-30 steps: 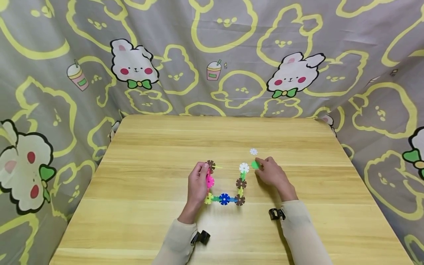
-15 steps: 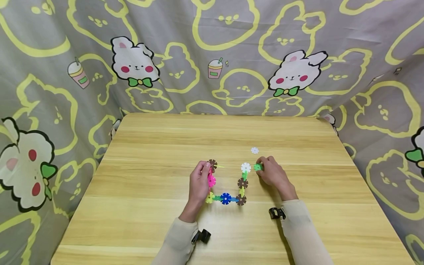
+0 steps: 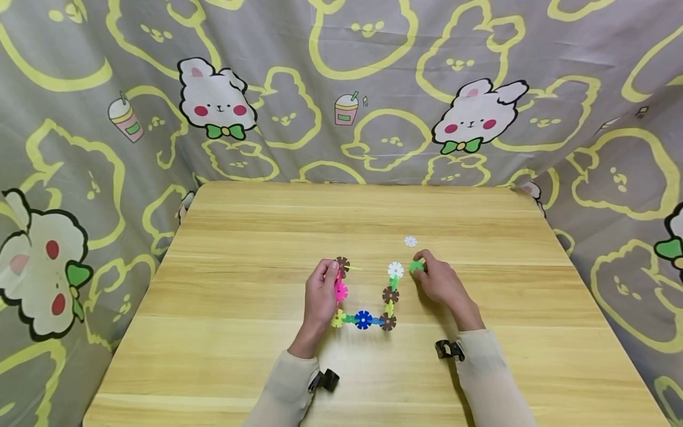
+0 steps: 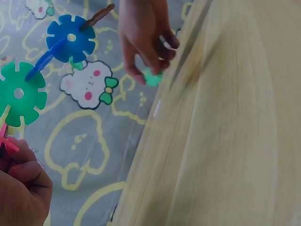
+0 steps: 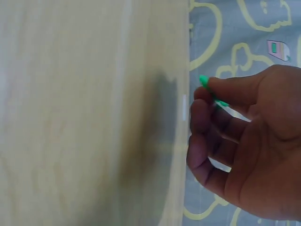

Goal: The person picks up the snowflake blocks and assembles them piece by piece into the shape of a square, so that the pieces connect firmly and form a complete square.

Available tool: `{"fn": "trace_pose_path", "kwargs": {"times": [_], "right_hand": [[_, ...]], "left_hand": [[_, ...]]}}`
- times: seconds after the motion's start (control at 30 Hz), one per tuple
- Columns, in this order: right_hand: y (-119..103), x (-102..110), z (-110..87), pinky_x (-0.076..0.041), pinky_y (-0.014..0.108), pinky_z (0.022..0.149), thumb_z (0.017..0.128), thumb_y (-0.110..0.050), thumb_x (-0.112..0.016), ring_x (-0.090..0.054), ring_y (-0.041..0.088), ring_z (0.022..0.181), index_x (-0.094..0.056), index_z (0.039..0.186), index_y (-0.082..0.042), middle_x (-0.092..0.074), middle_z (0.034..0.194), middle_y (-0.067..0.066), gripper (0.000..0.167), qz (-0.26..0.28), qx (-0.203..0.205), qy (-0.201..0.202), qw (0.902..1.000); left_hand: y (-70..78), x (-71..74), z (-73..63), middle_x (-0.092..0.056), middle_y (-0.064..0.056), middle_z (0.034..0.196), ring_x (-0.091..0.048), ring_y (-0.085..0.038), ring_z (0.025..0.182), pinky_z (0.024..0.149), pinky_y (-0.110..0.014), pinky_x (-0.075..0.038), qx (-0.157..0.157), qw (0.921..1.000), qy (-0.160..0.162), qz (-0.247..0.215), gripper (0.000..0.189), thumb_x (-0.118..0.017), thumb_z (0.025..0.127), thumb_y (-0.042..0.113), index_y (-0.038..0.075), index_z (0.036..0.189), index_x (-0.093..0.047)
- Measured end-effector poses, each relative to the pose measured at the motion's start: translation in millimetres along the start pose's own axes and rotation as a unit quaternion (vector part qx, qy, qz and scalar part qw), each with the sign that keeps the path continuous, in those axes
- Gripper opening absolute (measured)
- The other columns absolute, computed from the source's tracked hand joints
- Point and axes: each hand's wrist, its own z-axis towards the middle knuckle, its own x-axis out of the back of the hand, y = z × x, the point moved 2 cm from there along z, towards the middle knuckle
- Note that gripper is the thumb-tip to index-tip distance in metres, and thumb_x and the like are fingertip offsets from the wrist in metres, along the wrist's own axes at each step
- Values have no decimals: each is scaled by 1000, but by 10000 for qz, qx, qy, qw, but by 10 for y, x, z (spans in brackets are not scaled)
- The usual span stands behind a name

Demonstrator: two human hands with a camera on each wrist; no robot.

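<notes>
A U-shaped chain of notched plastic discs, with a blue disc [image 3: 363,320] in its bottom row, is held up by my left hand [image 3: 322,293]. The left fingers grip the chain's left side by a pink disc [image 3: 341,291], under a brown disc [image 3: 343,265]. A white disc [image 3: 395,270] ends the right side. Just right of it, my right hand [image 3: 440,279] pinches a loose green disc [image 3: 417,266] between thumb and forefinger, apart from the chain. In the right wrist view that green disc [image 5: 203,80] shows nearly edge-on.
A single white disc [image 3: 410,241] lies on the wooden table [image 3: 256,237] beyond my right hand. A patterned curtain [image 3: 299,118] hangs behind the table and at both sides. Both sleeves carry black wrist mounts [image 3: 450,350].
The green disc has turned in my right fingers, and it sits slightly farther right than a second ago. My left hand and the chain look nearly still.
</notes>
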Motion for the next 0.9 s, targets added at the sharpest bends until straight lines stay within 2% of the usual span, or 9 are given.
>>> {"fn": "trace_pose_path", "kwargs": {"times": [0.2,0.33,0.5,0.67,0.8,0.9], "right_hand": [[-108,82,-75,-45,30,61,100,-19,-51,-57,21,75,-48,131,-15,-63,92,10,31,611,438,694,9948],[-236,165,-136,-44,29,57,100,-17,-51,-54,18,67,-50,130,-14,-62,86,9,31,727,779,1086,9884],[-402,239,-227,-44,28,55,100,-17,-53,-54,16,65,-52,130,-16,-63,84,8,31,922,1056,1391,9803],[-613,273,-350,-42,25,51,98,-16,-56,-51,14,62,-55,127,-17,-60,81,5,29,1316,1359,1486,9706],[-801,253,-435,-40,24,51,97,-16,-59,-49,13,60,-59,125,-18,-58,78,1,29,1573,1647,1251,9657],[-916,220,-478,-42,24,52,96,-17,-60,-50,12,61,-62,124,-19,-60,78,0,28,1541,1822,1094,9649]], "left_hand": [[2,-7,-2,-60,-8,89,-44,-9,64,54,-17,-37,-21,10000,33,-25,28,-43,104,26,6,96,-61],[6,-10,1,-60,-8,88,-45,-8,65,54,-16,-37,-22,10000,61,-30,27,-44,104,24,5,95,-61],[5,-9,4,-61,-8,89,-45,-8,64,54,-17,-37,-25,10000,58,30,27,-44,104,25,6,95,-61],[15,-7,6,-61,-7,88,-44,-8,62,53,-17,-37,-22,9999,94,71,28,-43,104,26,7,96,-61],[19,-15,9,-61,-8,88,-45,-8,62,52,-17,-37,-57,10000,66,34,28,-43,104,27,7,97,-61],[20,-24,12,-61,-10,89,-45,-8,62,53,-17,-37,-89,9999,50,45,29,-42,104,28,7,97,-61]]}}
